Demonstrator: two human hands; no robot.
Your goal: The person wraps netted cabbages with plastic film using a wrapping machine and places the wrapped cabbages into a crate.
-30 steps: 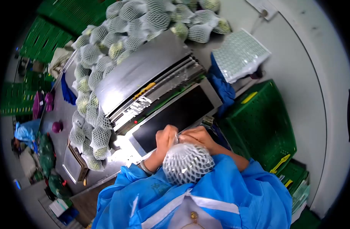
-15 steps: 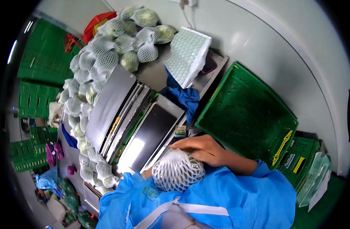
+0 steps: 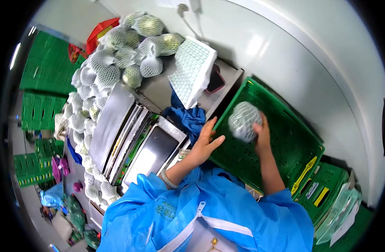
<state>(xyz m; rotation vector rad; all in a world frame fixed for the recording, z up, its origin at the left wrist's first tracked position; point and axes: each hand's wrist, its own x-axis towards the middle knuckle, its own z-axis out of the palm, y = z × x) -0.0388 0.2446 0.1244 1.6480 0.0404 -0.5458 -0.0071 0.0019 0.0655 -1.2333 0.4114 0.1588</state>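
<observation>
The metal table (image 3: pixel 157 86) carries many netted vegetables (image 3: pixel 107 74), which lie close together along its far and left parts. Beside them sits a machine (image 3: pixel 110 126) with a black screen-like plate. Near the wall there is a tilted white block (image 3: pixel 191 69) with a pale green grid, and just beside it lies a phone (image 3: pixel 216 80). On the left part are a blue cloth (image 3: pixel 74 152) and a purple ball (image 3: pixel 77 187).
</observation>
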